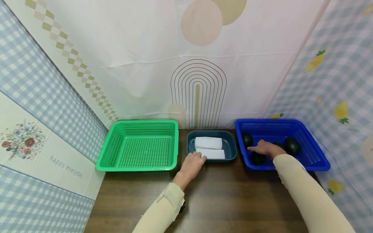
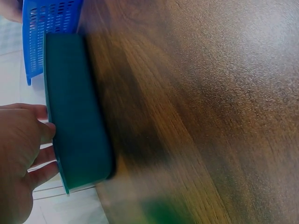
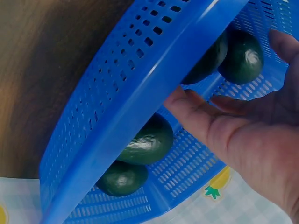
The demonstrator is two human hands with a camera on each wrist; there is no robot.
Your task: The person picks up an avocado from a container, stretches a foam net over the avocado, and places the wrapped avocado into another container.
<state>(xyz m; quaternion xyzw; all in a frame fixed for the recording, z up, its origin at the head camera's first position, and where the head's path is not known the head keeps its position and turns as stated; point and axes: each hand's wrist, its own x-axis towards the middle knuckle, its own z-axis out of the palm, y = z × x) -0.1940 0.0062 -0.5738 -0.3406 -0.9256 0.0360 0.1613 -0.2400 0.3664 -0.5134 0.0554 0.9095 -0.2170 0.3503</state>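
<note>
My left hand reaches over the front rim of a small dark teal tray, its fingertips at the nearer of two white foam net sleeves. From below, the left wrist view shows this hand's fingers spread along the tray's rim; the sleeves are hidden there. Inside the blue basket is my right hand, thumb apart from the fingers, with nothing in its grasp. Several dark green avocados lie around it, one avocado below the thumb and another avocado beyond the fingertips.
A green perforated basket stands left of the tray on the brown wooden table. Behind the containers hangs a patterned cloth, with checked cloth at both sides. The blue basket's raised rim stands close beside the right hand.
</note>
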